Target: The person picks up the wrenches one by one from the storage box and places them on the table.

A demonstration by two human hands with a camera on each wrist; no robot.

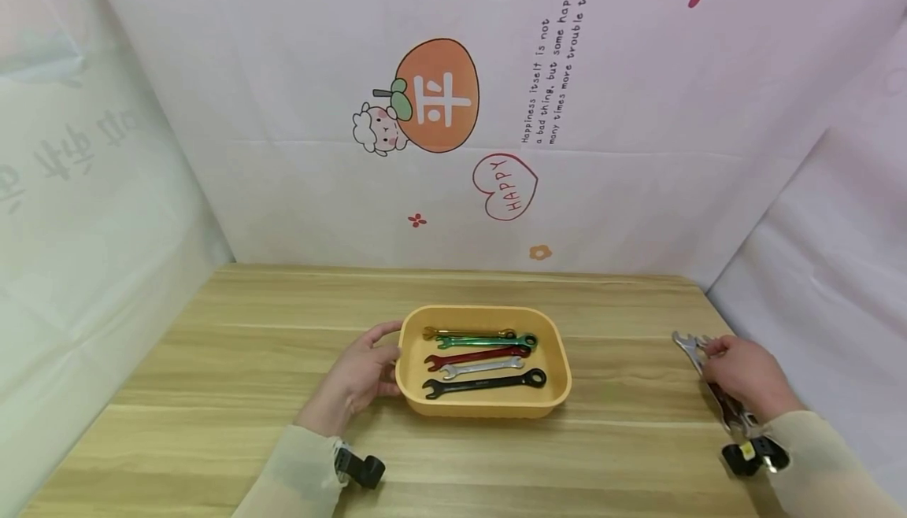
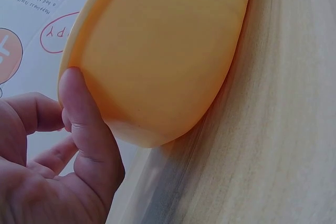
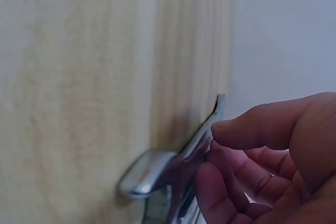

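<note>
A yellow plastic bin stands mid-table with several combination wrenches lying side by side in it, among them a black wrench, a red wrench and a green wrench. My left hand grips the bin's left end; in the left wrist view its thumb lies against the yellow wall. At the table's right side, my right hand pinches a silver wrench between thumb and fingers. Other silver wrenches lie beneath that hand, partly hidden by it.
The wooden table meets a printed white cloth at its back edge. White cloth also hangs along the left and right sides, the right one close to my right hand. A small black camera is strapped to each wrist.
</note>
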